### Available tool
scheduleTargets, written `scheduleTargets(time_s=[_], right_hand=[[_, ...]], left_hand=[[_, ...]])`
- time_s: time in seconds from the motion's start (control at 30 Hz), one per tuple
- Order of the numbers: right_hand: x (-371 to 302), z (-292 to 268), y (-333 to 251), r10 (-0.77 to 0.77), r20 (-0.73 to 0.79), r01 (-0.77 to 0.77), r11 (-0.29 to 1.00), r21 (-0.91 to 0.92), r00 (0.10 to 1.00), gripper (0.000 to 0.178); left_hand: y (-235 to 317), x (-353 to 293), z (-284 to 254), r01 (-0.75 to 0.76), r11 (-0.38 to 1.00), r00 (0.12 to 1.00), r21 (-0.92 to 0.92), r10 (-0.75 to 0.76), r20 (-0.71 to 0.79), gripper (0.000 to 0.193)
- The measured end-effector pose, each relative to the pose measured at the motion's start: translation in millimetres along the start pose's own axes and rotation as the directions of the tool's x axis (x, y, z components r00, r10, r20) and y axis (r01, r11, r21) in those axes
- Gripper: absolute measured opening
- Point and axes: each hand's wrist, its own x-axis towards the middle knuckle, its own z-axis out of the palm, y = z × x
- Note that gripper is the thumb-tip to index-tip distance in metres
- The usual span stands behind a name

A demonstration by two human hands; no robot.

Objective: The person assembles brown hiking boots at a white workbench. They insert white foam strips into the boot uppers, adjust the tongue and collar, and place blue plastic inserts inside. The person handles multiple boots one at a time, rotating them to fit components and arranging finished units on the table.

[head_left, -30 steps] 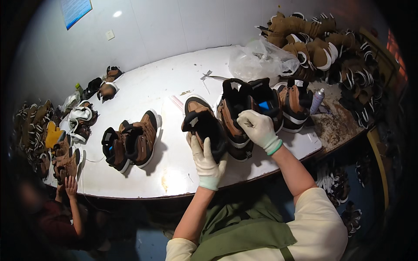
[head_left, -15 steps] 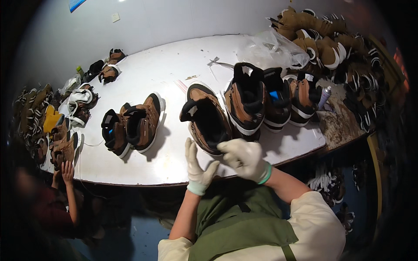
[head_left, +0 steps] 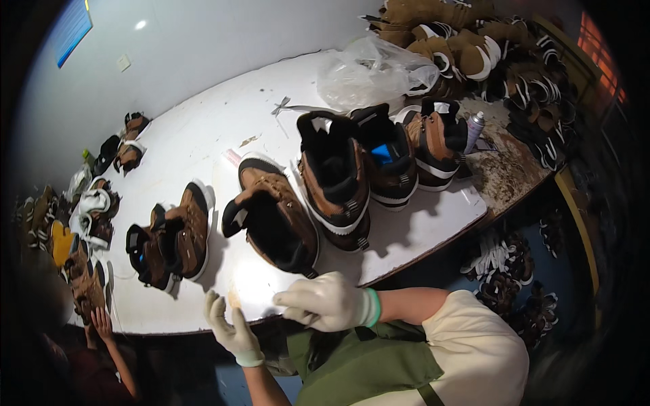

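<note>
White desk (head_left: 203, 135), brown shoe (head_left: 276, 210) standing near the middle

A pale wall (head_left: 196, 51) is rising behind. The shoe is pointing far; it is probably handling light, stiff-soled, soft at the padded collar (head_left: 292, 257), its heel (head_left: 308, 269) likely offering the surest hold. The left hand (head_left: 233, 331), fingers spread, is holding nothing visible. The right hand (head_left: 326, 301) is hovering by the heel, fingers bent; whether it is gripping anything cannot be told. Darkness is hiding the shoe's interior (head_left: 272, 227) and a co-worker's body (head_left: 88, 372) at left.

No lettering can be read; any print on the blue rectangular wall poster (head_left: 73, 34), upper left of the frame, is too blurred.
</note>
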Motion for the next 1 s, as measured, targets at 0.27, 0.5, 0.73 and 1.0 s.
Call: scheduleTargets(time_s=[0.27,0.5,0.73,1.0], right_hand=[[-11,-155,48,0.079,-0.329,-0.262,0.785,-0.561,0.941,0.040],[-43,-182,97,0.146,-0.110,-0.179,0.636,-0.751,0.983,0.038],[-48,-190,104,-0.037,-0.107,-0.057,0.649,-0.759,0.994,0.038],[-38,-188,120,0.167,-0.115,-0.199,0.681,-0.705,0.979,0.034]], left_hand=[[43,66,45,-0.228,0.974,0.971,0.008,0.226,0.079,0.038],[44,79,77,-0.181,0.983,0.970,0.010,0.177,0.167,0.045],[25,60,87,0.006,0.999,0.987,-0.051,0.002,0.158,0.062],[17,46,97,0.009,0.998,0.996,-0.054,-0.004,0.089,0.070]])
